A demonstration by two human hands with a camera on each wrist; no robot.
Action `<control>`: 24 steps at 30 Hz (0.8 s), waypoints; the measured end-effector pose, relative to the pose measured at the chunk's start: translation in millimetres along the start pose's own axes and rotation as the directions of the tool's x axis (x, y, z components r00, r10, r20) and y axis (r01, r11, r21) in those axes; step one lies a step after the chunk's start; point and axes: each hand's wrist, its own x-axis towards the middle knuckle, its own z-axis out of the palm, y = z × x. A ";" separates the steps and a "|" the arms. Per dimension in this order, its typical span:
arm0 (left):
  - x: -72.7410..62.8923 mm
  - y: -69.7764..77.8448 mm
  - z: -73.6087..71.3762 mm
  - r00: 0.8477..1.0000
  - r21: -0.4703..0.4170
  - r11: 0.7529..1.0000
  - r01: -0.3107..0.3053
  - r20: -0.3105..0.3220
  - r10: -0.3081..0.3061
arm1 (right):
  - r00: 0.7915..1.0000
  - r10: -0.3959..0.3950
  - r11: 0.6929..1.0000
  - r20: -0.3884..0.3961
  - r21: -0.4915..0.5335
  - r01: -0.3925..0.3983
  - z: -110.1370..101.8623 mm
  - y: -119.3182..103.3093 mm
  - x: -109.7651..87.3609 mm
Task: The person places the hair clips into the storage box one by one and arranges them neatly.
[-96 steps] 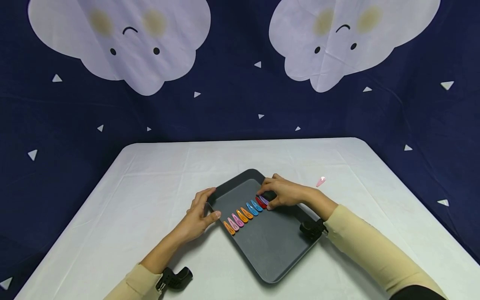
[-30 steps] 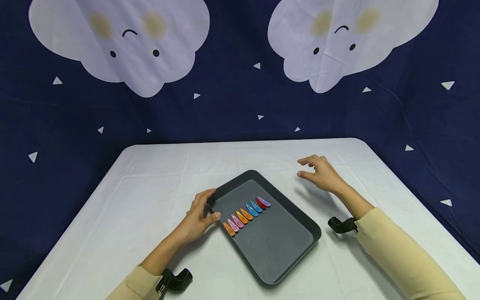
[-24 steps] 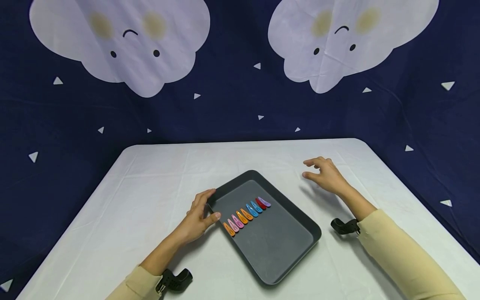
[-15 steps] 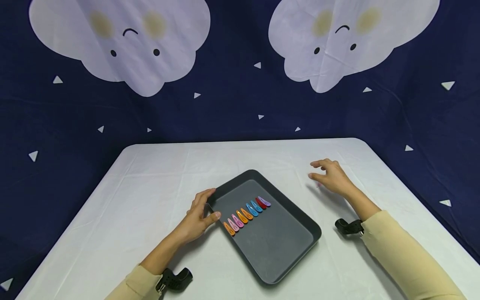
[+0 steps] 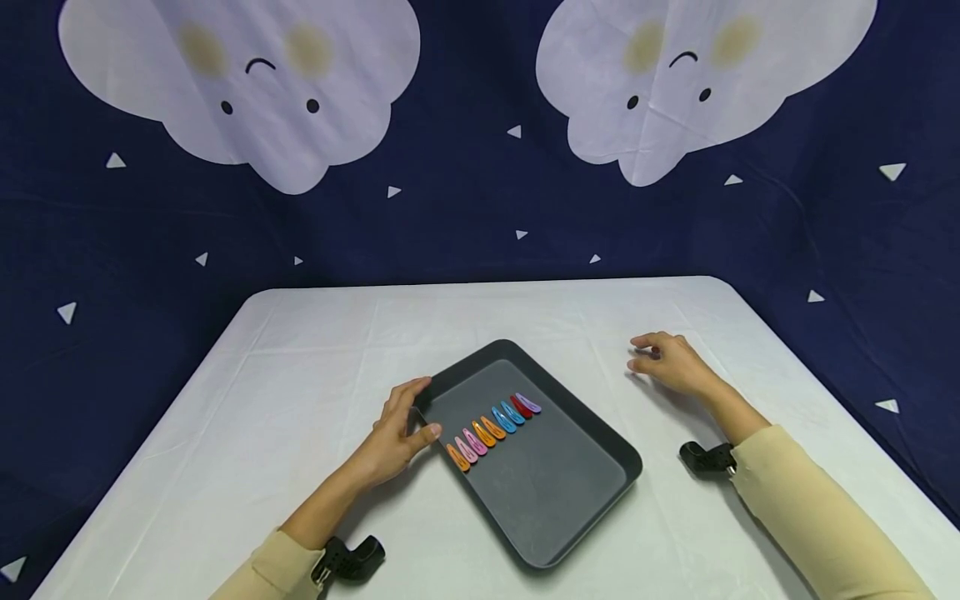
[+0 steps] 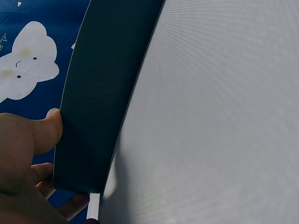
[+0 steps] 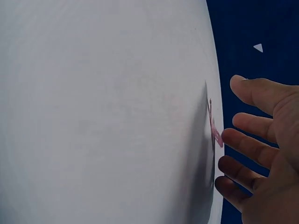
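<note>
A dark grey baking tray [image 5: 555, 492] lies at a slant on the table. Across it runs a row of several snap hair clips, from an orange hair clip [image 5: 458, 457] through pink, orange, blue and red to a purple hair clip [image 5: 528, 402]. My left hand [image 5: 393, 437] holds the tray's left corner between thumb and fingers; the left wrist view shows the thumb on the rim. Right of the tray, my right hand [image 5: 675, 364] hovers low over the cloth with fingers spread, holding nothing. Close to its fingertips is a pink hair clip [image 7: 216, 133], hidden in the head view.
A white cloth [image 5: 337, 333] covers the table, whose far edge meets a dark blue curtain [image 5: 465, 242] with clouds and small triangles. Black wrist cameras hang under both wrists, the right wrist camera [image 5: 705, 460] just beyond the tray's right side.
My right hand has left the purple clip in the row, moved right off the tray and come down over the pink clip on the cloth. My left hand and the tray stay put.
</note>
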 end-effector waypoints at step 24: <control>-0.5 0.6 0.0 1.000 -0.007 1.000 -0.015 -0.005 0.015 | 0.998 -0.056 0.998 -0.005 0.006 0.056 1.5 -0.4 -28.6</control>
